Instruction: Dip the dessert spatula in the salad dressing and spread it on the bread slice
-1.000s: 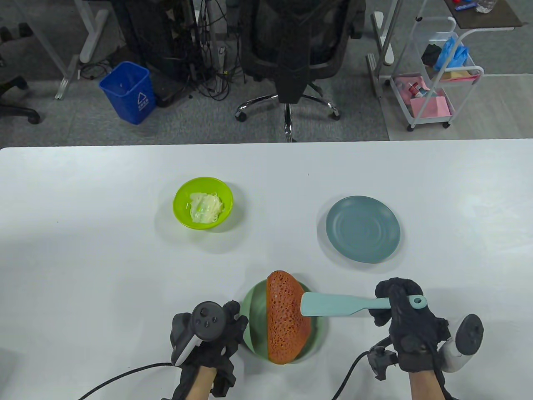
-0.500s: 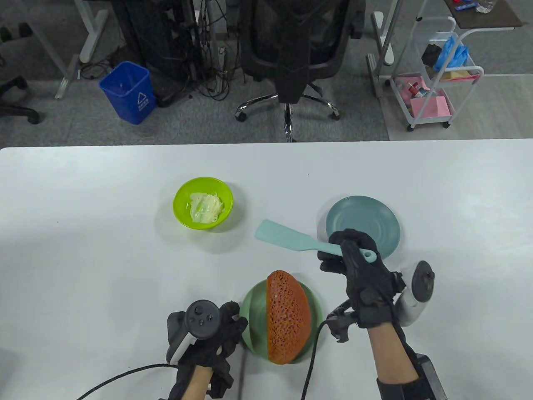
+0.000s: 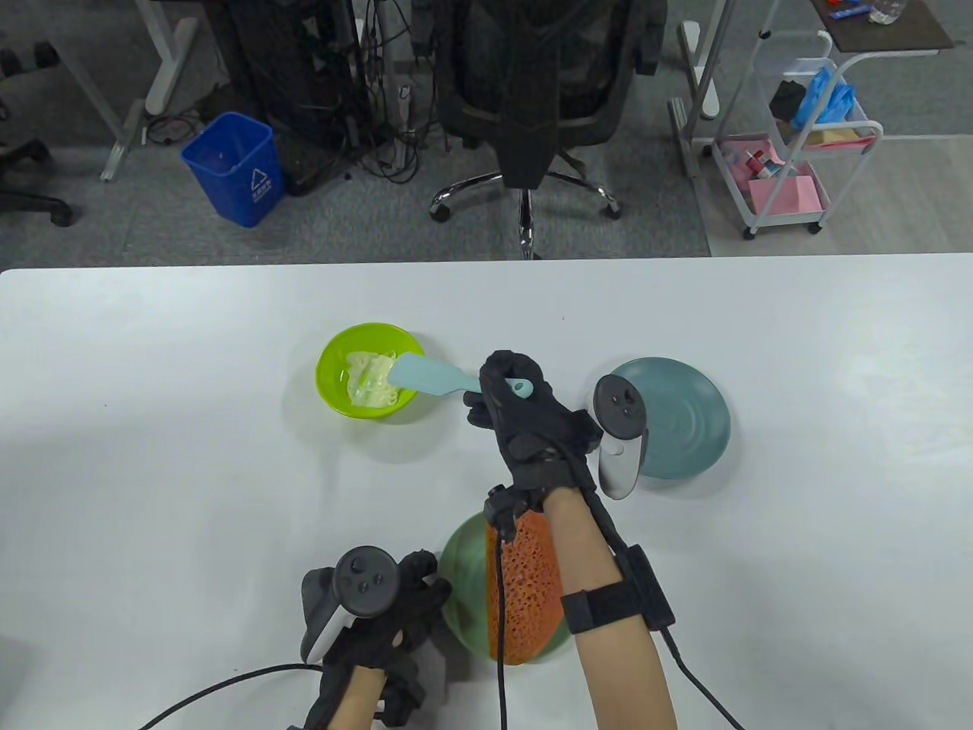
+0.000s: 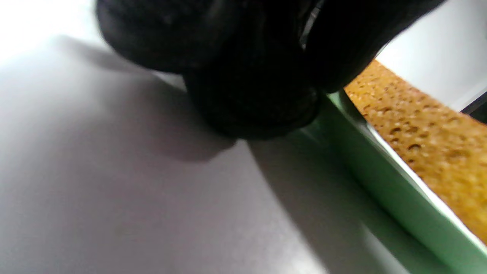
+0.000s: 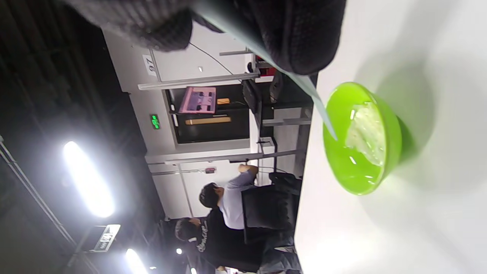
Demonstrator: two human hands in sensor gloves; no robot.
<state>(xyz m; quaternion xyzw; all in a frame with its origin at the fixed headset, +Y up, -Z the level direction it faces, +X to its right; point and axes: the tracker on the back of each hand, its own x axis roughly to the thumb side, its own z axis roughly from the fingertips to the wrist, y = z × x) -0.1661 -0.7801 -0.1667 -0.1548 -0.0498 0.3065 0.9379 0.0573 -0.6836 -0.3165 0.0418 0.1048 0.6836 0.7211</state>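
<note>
White and smooth, the table (image 3: 152,426) fills the lower part of the table view, with an office floor behind it. One dessert spatula (image 3: 426,376), pale blue and flat-bladed with a hole at its handle end, reaches from the right over the rim of one lime-green bowl (image 3: 332,392); its blade tip lies over the salad dressing (image 3: 370,380), a pale, creamy, ragged mound in the bowl. From the right wrist view the thin blade (image 5: 323,110) slants down toward the bowl's rim (image 5: 392,133), and whether it touches the dressing (image 5: 365,133) cannot be told. The right hand (image 3: 524,426), in a black glove, is clenched around the spatula's handle, its tracker just over the edge of a round grey-blue plate (image 3: 692,433), which has nothing on it.

Nearer the table's front edge sits a second plate, pale green (image 3: 464,585), carrying one bread slice (image 3: 528,593), orange-brown and full of pores, partly hidden by the right forearm. The left hand (image 3: 388,616) rests on the table against the green plate's left rim; in the left wrist view its gloved fingers (image 4: 251,87) meet the rim (image 4: 380,167) beside the spongy bread (image 4: 430,137), and whether they grip it cannot be told.

Beyond the table stand one black office chair (image 3: 532,84), one blue bin (image 3: 232,167) and one white wire cart (image 3: 790,144).
</note>
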